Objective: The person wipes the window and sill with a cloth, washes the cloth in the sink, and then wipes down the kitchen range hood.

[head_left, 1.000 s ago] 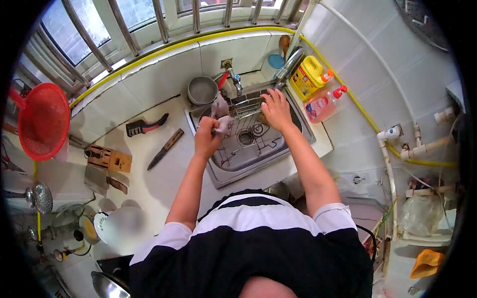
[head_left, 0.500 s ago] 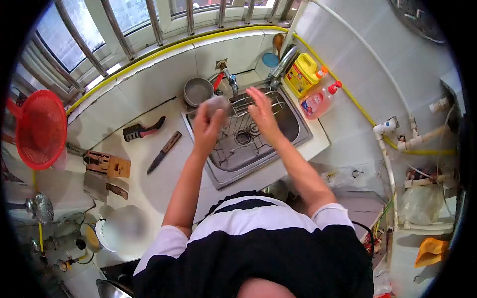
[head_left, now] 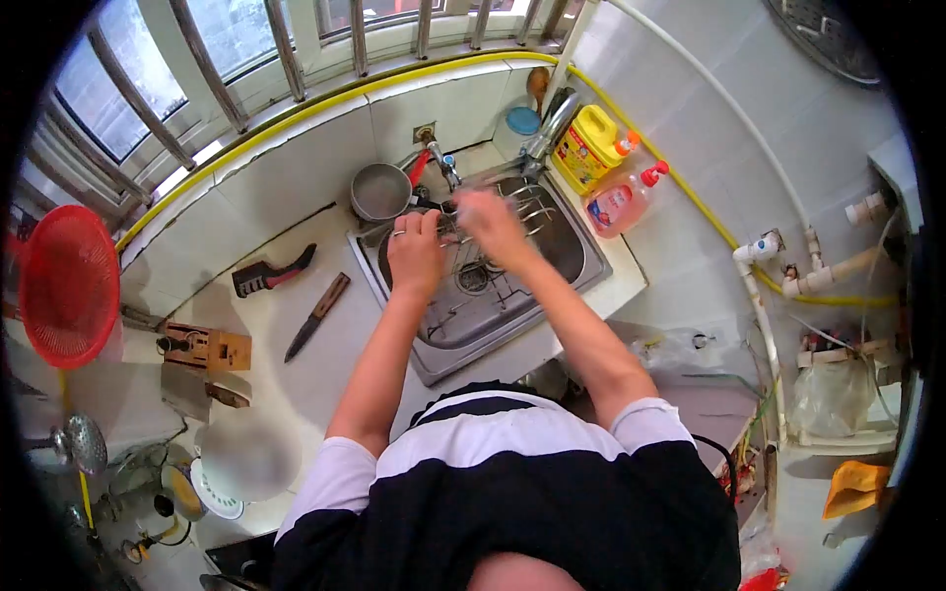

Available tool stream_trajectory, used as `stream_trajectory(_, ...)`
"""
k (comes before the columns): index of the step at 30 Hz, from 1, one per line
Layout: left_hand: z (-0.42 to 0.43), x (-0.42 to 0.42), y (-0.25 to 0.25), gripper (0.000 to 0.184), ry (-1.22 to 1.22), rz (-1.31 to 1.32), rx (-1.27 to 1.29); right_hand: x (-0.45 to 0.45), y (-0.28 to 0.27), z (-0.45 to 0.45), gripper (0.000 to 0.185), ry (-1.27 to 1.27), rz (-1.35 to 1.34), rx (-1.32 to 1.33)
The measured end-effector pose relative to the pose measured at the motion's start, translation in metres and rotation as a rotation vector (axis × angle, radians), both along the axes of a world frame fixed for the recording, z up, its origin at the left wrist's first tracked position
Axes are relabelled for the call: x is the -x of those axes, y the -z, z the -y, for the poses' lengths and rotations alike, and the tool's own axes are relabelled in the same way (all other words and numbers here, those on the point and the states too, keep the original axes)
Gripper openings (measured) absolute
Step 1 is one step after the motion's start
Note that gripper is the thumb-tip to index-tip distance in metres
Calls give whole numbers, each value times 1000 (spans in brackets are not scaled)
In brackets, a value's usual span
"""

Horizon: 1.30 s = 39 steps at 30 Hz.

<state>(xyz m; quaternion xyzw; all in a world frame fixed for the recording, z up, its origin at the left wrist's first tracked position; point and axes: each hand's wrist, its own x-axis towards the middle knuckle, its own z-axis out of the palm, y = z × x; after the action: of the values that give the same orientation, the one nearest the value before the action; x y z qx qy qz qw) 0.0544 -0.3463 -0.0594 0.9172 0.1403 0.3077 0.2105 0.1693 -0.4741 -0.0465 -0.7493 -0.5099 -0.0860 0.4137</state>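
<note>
Right hand (head_left: 493, 229) now in beside left hand (head_left: 416, 254), above sink (head_left: 439, 364) and wire rack (head_left: 532, 213); work looks two-handed. Left fingers curled, right blurred; can't tell grip. Pale meat hidden, presumably between them.

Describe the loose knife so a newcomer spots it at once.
Left of the steel sink runs a counter. Between the sink and the wooden knife block lies the knife. Its narrow, pointed blade sets it apart from the broad cleaver and the black-and-red tool.
</note>
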Motion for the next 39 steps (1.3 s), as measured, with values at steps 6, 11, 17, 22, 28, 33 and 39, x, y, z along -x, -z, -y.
stream_trajectory(6,-9,0,12,33,3,27,-109,13,-12,13,23,30,92,94)
stream_trajectory(11,10,24,6,29,107,108,-1,-8,-27,52,24,158,-97,121)
stream_trajectory(17,65,64,-10,40,376,147,8,-16,-88,59,26,273,-263,-115)
stream_trajectory(22,80,82,13,36,506,205,-149,-12,-66,72,28,-217,-509,639)
stream_trajectory(28,82,99,23,37,573,137,-327,12,-16,70,32,-419,-373,836)
stream_trajectory(33,78,104,23,40,567,92,-335,-17,-34,36,25,-14,-84,1244)
stream_trajectory(39,78,111,36,44,533,107,-326,-27,19,28,33,57,-89,1259)
